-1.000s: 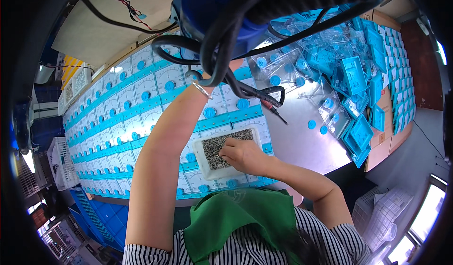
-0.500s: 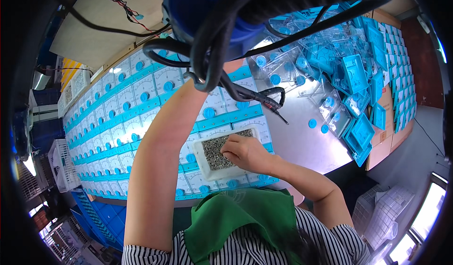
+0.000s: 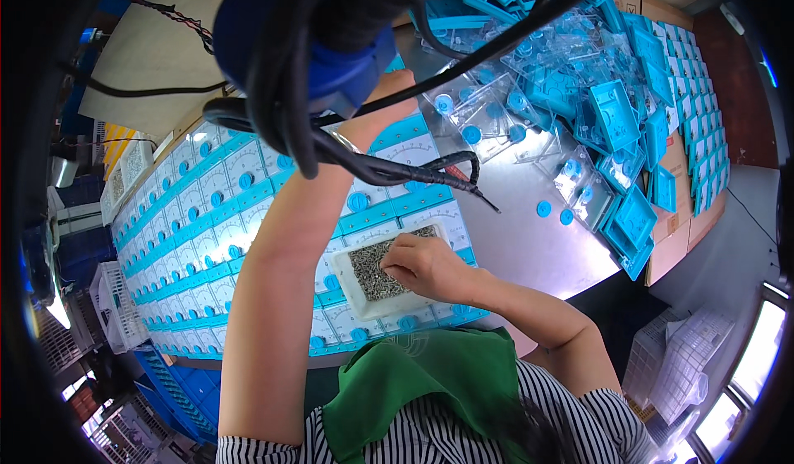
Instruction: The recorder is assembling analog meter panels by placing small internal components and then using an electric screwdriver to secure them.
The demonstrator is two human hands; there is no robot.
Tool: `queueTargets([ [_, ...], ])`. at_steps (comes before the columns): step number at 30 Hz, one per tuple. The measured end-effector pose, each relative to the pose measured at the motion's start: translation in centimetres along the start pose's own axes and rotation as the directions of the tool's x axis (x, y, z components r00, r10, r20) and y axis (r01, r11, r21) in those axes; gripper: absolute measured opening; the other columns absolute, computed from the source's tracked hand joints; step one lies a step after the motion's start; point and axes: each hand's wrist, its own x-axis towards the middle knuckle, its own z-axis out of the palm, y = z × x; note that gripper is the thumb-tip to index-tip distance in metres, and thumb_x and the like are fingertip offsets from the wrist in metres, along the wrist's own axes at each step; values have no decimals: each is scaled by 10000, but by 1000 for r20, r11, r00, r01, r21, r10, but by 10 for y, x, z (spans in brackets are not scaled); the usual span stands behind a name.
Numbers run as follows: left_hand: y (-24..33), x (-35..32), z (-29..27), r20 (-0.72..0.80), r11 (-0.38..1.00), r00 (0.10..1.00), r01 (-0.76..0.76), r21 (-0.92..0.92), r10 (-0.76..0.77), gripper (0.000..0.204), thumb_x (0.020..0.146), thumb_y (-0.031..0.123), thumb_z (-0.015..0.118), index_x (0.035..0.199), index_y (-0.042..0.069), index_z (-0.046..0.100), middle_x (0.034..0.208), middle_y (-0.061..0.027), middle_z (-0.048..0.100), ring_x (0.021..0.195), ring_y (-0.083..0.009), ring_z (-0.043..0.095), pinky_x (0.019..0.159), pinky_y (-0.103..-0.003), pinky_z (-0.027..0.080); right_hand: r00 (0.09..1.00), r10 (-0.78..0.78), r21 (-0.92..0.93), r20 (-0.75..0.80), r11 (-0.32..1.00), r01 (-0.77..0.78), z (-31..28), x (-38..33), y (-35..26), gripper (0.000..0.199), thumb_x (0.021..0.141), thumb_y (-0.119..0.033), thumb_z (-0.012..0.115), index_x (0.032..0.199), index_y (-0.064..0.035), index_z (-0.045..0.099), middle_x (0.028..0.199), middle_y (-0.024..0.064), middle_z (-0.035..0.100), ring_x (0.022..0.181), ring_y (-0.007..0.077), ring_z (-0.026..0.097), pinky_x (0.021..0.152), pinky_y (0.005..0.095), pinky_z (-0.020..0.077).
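Observation:
My right hand [image 3: 430, 267] is down in a white tray [image 3: 347, 292] of small grey metal pieces [image 3: 368, 270] that look like screws. Its thumb and fingers are pinched together at the pieces, and what lies between them is hidden. My left arm stretches forward over rows of white-faced dial meters [image 3: 347, 319] with turquoise edges and knobs. At its far end my left hand [image 3: 395, 83] shows only in part behind a dark blue cylindrical device [image 3: 347, 75] and its black cables; its fingers are hidden. The tray rests on the meters.
Clear covers and turquoise housings [image 3: 633, 216] lie heaped on the metal tabletop [image 3: 517, 245] at the right. Stacked meters [image 3: 707, 125] stand beyond, on cardboard. Black cables [image 3: 447, 174] hang across the upper middle. A white crate [image 3: 120, 307] is at the left.
The blue device and its cables have shifted left in the picture, and the view has moved slightly. My right hand stays pinched in the tray.

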Motion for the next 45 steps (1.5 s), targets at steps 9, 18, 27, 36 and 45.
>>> queueTargets([
  [9, -23, -8, 31, 52, 807, 968, 235, -541, -247, 84, 772, 83, 631, 818, 34, 581, 781, -137, 654, 752, -280, 649, 664, -399, 505, 921, 347, 146, -180, 935, -323, -64, 38, 5, 121, 881, -108, 674, 950, -11, 659, 888, 24, 656, 759, 82, 575, 684, 254, 471],
  [18, 2, -20, 23, 29, 413, 936, 182, -892, -350, 103, 825, 93, 608, 898, 22, 595, 846, -133, 664, 761, -268, 654, 674, -400, 527, 889, 391, 356, -237, 887, -295, -64, 40, 25, 105, 780, -3, 646, 883, 10, 656, 723, 34, 618, 679, 82, 552, 592, 242, 440],
  [27, 6, -37, -17, 134, -354, 947, 23, -935, -292, 139, 877, 103, 584, 978, 10, 608, 910, -129, 674, 770, -256, 659, 685, -401, 549, 866, 327, 227, -379, 940, -255, -89, 50, 41, 122, 845, -79, 671, 875, 38, 660, 697, 24, 625, 617, 66, 552, 540, 227, 433],
  [36, -47, -129, -57, 260, -234, 920, 195, -952, -293, 141, 944, 21, 534, 1031, -80, 579, 942, -160, 659, 848, -226, 690, 726, -282, 598, 930, -9, -196, -368, 978, -68, -87, 185, 76, 91, 804, -52, 678, 886, -16, 693, 709, 61, 649, 614, 116, 592, 575, 299, 486],
  [45, -69, -192, -70, 295, -394, 845, 111, -912, -446, 164, 967, 55, 522, 1060, -73, 561, 1005, -177, 664, 901, -229, 689, 743, -266, 607, 921, -71, -429, -383, 897, -109, -63, 282, 124, 80, 811, -116, 660, 868, -83, 705, 819, 103, 647, 699, 254, 632, 648, 346, 502],
])
